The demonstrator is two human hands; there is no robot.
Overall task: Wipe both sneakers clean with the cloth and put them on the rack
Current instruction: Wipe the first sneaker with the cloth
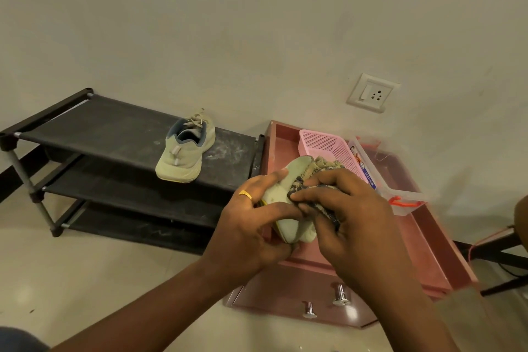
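1. One sneaker (pixel 287 224) is held up in the air by the left hand (pixel 251 226). The fingers and thumb are curled round it.
2. A cloth (pixel 321 166) is pressed on that sneaker by the right hand (pixel 351 217). The cloth is gripped by its bent fingers.
3. The other sneaker (pixel 185 151) is set upright on the top shelf of the black rack (pixel 94 126), with its heel turned this way.
4. A pink drawer (pixel 428 237) is laid on the floor just beside the rack, below the hands.
5. A pink basket (pixel 320 137) and a clear box (pixel 400 194) are kept in the drawer.
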